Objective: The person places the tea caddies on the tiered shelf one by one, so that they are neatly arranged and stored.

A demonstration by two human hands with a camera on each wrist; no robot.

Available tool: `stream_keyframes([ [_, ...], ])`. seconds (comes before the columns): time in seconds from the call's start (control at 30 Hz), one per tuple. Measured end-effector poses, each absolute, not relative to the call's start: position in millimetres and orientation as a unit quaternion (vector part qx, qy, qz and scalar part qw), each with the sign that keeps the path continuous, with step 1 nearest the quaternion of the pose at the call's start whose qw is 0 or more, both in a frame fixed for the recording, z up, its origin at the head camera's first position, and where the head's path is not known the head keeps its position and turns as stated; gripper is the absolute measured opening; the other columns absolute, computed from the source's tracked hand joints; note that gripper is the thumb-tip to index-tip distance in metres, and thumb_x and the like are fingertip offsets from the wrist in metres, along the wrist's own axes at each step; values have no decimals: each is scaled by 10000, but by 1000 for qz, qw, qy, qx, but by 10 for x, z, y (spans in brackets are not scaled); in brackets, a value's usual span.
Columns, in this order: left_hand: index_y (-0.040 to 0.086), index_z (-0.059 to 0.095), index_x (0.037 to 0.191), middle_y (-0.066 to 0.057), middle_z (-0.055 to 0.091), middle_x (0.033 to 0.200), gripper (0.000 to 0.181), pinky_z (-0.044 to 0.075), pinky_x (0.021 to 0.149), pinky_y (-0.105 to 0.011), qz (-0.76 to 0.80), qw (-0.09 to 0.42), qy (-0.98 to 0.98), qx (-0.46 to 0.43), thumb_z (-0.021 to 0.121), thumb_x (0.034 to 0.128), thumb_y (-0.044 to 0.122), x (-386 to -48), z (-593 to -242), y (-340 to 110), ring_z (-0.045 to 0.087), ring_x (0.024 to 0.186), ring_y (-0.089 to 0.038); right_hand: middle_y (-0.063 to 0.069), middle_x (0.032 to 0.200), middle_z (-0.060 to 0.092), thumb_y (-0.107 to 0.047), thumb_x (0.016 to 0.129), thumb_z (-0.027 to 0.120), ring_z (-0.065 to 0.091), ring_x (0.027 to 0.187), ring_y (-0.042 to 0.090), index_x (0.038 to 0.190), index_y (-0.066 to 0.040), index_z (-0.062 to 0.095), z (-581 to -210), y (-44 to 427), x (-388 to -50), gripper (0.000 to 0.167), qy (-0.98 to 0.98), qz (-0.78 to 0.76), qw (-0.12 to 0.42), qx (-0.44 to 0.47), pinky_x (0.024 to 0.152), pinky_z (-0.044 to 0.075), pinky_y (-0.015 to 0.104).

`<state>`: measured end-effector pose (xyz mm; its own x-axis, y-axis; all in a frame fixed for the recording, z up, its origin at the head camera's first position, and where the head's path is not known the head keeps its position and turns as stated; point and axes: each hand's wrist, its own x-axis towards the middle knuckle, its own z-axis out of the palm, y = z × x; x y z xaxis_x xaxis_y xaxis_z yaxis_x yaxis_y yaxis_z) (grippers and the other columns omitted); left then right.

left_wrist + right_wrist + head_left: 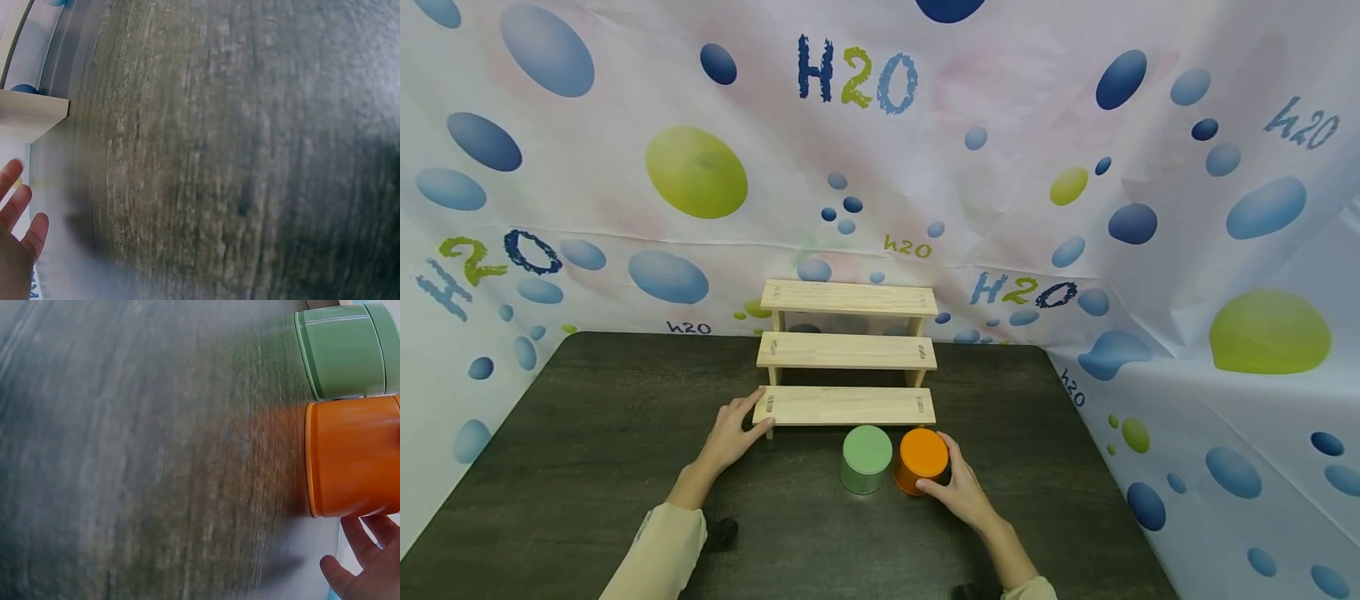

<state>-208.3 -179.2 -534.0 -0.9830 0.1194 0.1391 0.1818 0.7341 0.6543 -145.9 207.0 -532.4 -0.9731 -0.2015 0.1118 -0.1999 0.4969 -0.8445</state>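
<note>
Orange can point(921, 460): it stood upright on the dark counter point(625, 433), nearer the right edge than the left, in front of the wooden shelf's right end.
Right hand point(964, 493): mine was curved round the can's right side, holding it between my thumb at the front and my fingers behind.
Green can point(867, 460): it stood upright just beside the orange one, on the side towards the counter's left edge.
Wooden shelf point(846, 351): its three pale steps rose towards the counter's far edge, a little right of that edge's middle.
Left hand point(727, 435): I had it spread wide, thumb and forefinger touching the left end of the lowest step point(846, 406).
Sleeves point(658, 554): I wore pale yellow ones.
Backdrop point(880, 175): a white sheet printed with blue and green bubbles and "H2O" hung beyond the far edge.
</note>
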Motion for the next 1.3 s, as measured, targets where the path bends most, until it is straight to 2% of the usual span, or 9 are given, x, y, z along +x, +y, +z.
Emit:
stream_keyframes([
  [0.17,44,383,1387,-279,285,1395,660,343,824,-663,-356,53,-929,-86,618,859,362,-2101,-5339,-1799,312,1162,-477,231,1371,385,-224,754,753,396,1228,388,1385,35,256,-5316,2069,-1461,844,867,-487,6,-110,984,269,605],
  [0.27,26,392,1378,-254,250,1433,659,360,810,-645,-351,58,-930,-94,628,854,349,-2108,-5333,-1805,313,1160,-464,235,1367,386,-224,756,751,397,1224,391,1384,30,255,-5307,2065,-1456,840,866,-488,7,-110,981,273,605],
  [0.7,-30,417,1344,-208,341,1422,651,424,778,-522,-328,80,-934,-116,671,830,278,-2111,-5285,-1784,402,1075,-361,202,1332,434,-206,751,757,443,1190,345,1376,7,277,-5335,2046,-1455,816,860,-500,3,-104,990,295,567],
  [0.83,-38,418,1340,-204,353,1416,650,423,781,-518,-330,81,-934,-114,678,824,261,-2106,-5280,-1780,414,1062,-357,207,1326,440,-161,753,754,450,1184,345,1371,6,287,-5295,2023,-1431,793,863,-496,1,-96,989,303,560],
  [1.0,-38,417,1341,-204,357,1413,653,411,803,-525,-337,81,-931,-112,683,820,253,-2102,-5288,-1780,424,1061,-365,265,1304,436,-86,753,741,443,1169,400,1347,79,284,-5071,1958,-1344,768,859,-501,-1,-105,969,307,584],
  [1.3,-43,412,1340,-207,352,1413,650,401,827,-534,-344,86,-928,-117,679,823,246,-2105,-5311,-1784,429,1059,-371,280,1299,434,-87,760,735,437,1169,400,1334,97,295,-4953,1963,-1293,747,857,-504,-11,-105,970,301,585],
])
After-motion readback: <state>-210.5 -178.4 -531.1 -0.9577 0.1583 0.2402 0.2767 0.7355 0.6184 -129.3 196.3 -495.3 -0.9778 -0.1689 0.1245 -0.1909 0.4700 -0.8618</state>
